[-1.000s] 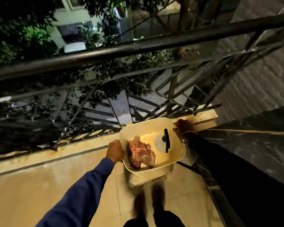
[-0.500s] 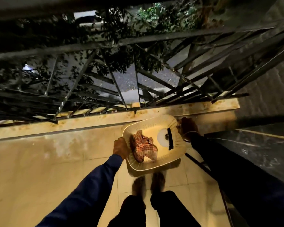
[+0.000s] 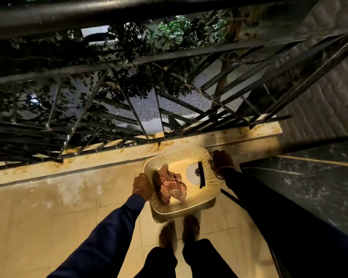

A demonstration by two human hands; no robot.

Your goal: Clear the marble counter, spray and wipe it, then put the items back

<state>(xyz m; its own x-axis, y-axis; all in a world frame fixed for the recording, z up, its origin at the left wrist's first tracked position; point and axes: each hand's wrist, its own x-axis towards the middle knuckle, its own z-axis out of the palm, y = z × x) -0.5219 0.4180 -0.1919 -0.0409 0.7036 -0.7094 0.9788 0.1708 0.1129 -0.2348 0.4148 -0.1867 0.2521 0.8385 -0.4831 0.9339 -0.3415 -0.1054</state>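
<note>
A person is standing barefoot on a tiled balcony, looking down. Both hands are carrying a cream perforated basket in front of the legs. It seems to be hanging in the air above the floor.

The left hand is clasping the rim at nine o'clock, fingers curled over the edge. The right hand is gripping the rim at two o'clock in the same way.

Inside, a crumpled striped cloth is lying toward the left hand. A white disc with a black bar across it is lying toward the right hand.

The dark marble counter is at three o'clock, its edge just beside the right sleeve. The basket is clear of it, so the clearing step looks to be under way.

To do this well, both hands should be holding the basket level so the disc is not sliding. It should be going down gently, forward of the bare feet at six o'clock.

A stained ledge and a black railing are closing off twelve o'clock, near the basket's far rim. Open floor is lying from seven to ten o'clock.
</note>
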